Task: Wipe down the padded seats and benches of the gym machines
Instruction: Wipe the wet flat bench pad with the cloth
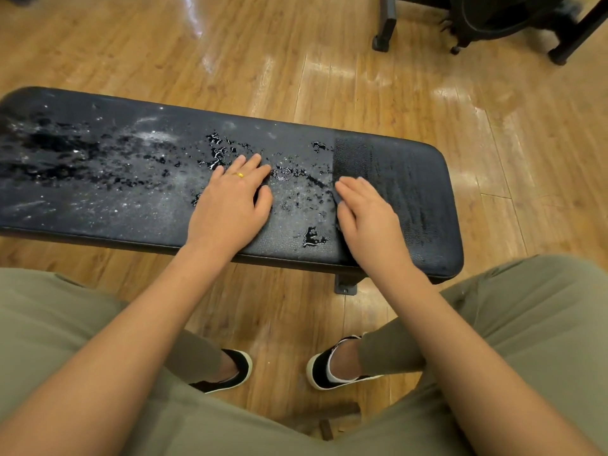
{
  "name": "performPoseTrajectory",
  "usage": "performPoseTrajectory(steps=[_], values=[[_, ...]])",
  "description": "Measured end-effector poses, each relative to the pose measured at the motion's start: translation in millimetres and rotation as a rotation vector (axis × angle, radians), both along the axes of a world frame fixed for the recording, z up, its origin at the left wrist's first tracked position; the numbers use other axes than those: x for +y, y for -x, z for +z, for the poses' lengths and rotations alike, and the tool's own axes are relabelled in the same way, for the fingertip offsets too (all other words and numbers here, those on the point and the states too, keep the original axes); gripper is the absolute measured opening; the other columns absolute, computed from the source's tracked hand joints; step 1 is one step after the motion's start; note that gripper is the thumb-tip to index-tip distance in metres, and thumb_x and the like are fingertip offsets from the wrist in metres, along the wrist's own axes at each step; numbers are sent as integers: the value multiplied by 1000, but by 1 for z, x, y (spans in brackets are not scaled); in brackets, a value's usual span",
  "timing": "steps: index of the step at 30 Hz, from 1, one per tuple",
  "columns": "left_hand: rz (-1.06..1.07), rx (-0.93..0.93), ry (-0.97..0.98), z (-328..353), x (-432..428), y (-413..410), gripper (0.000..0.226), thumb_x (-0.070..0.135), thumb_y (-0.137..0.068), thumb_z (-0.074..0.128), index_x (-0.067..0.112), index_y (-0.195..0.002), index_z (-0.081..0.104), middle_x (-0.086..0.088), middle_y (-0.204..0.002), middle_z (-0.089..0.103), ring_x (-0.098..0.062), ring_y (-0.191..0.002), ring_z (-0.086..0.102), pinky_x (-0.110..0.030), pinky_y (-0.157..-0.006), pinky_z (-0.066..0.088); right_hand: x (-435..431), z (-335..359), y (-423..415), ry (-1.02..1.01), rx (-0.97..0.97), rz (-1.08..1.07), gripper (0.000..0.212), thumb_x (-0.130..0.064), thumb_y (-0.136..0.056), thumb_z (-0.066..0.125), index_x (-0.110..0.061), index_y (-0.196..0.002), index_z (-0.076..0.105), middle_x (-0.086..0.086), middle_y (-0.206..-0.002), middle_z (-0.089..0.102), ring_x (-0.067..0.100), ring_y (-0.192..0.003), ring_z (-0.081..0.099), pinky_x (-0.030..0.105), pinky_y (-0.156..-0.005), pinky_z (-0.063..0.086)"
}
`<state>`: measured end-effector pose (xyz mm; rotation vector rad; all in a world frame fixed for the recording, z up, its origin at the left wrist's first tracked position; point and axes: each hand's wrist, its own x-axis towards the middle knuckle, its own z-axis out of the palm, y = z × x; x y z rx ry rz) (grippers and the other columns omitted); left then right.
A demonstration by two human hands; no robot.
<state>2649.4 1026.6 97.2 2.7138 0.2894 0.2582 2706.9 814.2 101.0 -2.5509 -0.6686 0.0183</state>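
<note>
**Bench Pad Wipe-Down: Current Condition**

Locate the black padded bench (pixel 98 199) lying across the middle of the view on a wood-plank floor (pixel 296 77). Note water droplets (pixel 217 153) and pale streaks spread over the left and centre of the pad, with a darker, drop-free band at the right end. Find the left hand (pixel 230 199) resting palm-down on the wet centre, fingers straight and spread, gripping nothing, a gold ring (pixel 240 175) on one finger. Find the right hand (pixel 365 215) just beside it, also flat with fingers straight and together, pressing on a dark strip (pixel 352 156) reaching past the fingertips toward the far edge; cloth or wiped trace, cannot tell. See olive trousers (pixel 526 324) and black slip-on shoes (pixel 325 366) below the near edge, and dark machine frames (pixel 385 24) at top right
</note>
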Motion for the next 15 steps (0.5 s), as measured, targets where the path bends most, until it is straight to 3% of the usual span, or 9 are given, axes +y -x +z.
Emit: performPoseTrajectory(steps=[5,15], values=[[1,6,7,2,-2,1,44,26,-102,40,17,-144,51,-3,-156,40,-20,-147,29,-42,-121,16,17,8,-24,10,-26,-47,31,-11,-104,41,0,-126,60,9,-137,57,27,-133,42,37,-100,36],[2,6,7,2,-2,1,44,26,-102,41,16,-143,51,-3,-155,41,-20,-147,30,-43,-121,17,-26,-17,79,-58,-136,60,39,-13,-99,57,-4,-137,57,8,-144,54,30,-140,41,29,-118,24]])
